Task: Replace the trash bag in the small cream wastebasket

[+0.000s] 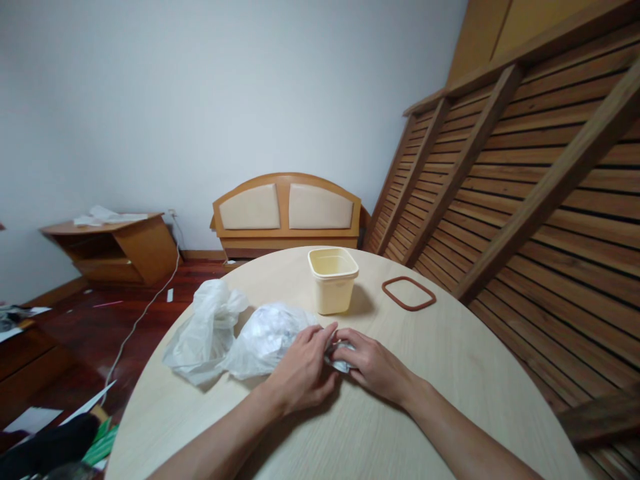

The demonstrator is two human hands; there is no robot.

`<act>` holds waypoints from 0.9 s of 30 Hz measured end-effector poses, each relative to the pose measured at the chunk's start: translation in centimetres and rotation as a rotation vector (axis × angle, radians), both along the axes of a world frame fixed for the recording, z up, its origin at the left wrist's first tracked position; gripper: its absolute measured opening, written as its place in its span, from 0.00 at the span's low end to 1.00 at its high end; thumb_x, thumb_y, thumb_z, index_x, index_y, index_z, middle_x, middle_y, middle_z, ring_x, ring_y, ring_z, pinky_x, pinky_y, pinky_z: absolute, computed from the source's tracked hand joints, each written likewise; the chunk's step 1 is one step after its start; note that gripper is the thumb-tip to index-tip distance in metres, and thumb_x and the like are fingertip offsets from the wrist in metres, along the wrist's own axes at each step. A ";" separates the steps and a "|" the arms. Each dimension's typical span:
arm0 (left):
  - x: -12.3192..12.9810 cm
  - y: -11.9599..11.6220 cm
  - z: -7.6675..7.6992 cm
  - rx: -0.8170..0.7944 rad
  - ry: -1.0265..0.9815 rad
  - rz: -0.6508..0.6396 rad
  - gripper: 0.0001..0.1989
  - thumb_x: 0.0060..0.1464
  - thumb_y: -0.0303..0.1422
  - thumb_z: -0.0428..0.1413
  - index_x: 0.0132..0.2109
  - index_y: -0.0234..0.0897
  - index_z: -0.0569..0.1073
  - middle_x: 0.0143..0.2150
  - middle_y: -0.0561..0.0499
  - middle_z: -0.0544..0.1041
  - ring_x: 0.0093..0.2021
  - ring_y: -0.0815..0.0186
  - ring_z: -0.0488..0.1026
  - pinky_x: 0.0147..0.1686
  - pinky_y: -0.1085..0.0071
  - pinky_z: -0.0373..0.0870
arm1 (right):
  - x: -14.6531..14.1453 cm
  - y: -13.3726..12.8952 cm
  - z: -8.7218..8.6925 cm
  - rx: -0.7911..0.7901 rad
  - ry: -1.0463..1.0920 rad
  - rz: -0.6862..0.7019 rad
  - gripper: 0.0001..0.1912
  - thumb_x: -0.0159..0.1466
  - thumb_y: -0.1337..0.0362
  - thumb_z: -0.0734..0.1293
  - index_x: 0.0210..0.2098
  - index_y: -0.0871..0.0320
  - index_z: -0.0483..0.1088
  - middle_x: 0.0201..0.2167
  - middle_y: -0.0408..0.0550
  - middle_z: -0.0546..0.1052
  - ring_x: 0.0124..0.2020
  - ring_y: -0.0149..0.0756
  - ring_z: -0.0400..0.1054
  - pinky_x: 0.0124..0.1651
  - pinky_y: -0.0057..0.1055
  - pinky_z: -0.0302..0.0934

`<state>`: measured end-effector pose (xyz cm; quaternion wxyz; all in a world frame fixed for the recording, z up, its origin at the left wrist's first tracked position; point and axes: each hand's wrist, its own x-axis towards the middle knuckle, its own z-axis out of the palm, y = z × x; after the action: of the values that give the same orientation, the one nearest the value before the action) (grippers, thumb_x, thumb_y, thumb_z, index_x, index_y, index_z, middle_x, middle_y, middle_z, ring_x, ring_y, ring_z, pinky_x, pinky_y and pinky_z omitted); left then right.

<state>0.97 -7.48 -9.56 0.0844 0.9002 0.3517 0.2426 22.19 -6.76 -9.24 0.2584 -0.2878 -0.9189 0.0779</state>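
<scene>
My left hand (311, 367) and my right hand (374, 362) meet at the middle of the round table. Their bent fingers close round a small crumpled whitish plastic piece (343, 365), mostly hidden by them; its exact kind cannot be made out. Against my left hand lies a stuffed white plastic bag (267, 339). Further left a second, see-through plastic bag (210, 320) stands crumpled. Just beyond my fingers is an open, pale yellow square tub (334, 295), upright. To the right, a reddish-brown rounded square ring (409, 308) lies flat.
Pale wood covers the round tabletop (465, 380). Leaning on the right is a large slatted wooden frame (500, 167). A headboard (286, 232) stands behind the table; a low cabinet (145, 250) and a white cable (141, 317) are on the left.
</scene>
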 end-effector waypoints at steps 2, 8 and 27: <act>0.0 0.0 -0.3 0.012 -0.026 -0.028 0.43 0.56 0.31 0.55 0.72 0.33 0.42 0.60 0.34 0.70 0.60 0.48 0.68 0.60 0.46 0.68 | -0.1 -0.1 -0.1 0.046 0.013 0.025 0.10 0.66 0.72 0.66 0.44 0.55 0.75 0.53 0.54 0.74 0.55 0.41 0.70 0.57 0.36 0.66; -0.1 0.4 -1.1 0.051 -0.164 -0.064 0.48 0.57 0.26 0.53 0.73 0.37 0.30 0.63 0.36 0.70 0.62 0.54 0.69 0.61 0.52 0.69 | 0.2 0.1 -0.3 0.058 0.072 0.007 0.11 0.66 0.72 0.65 0.45 0.54 0.75 0.54 0.53 0.74 0.55 0.41 0.70 0.57 0.38 0.66; 0.2 0.6 1.0 -0.239 -0.355 0.207 0.03 0.62 0.31 0.50 0.40 0.39 0.67 0.38 0.47 0.77 0.41 0.60 0.73 0.44 0.63 0.71 | 0.1 0.2 -1.4 -0.109 0.068 -0.071 0.12 0.61 0.76 0.67 0.40 0.54 0.74 0.40 0.46 0.77 0.42 0.37 0.73 0.45 0.30 0.65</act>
<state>1.14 -6.88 -8.56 0.2255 0.7861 0.4481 0.3611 22.28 -6.56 -10.63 0.2759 -0.3311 -0.8932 0.1283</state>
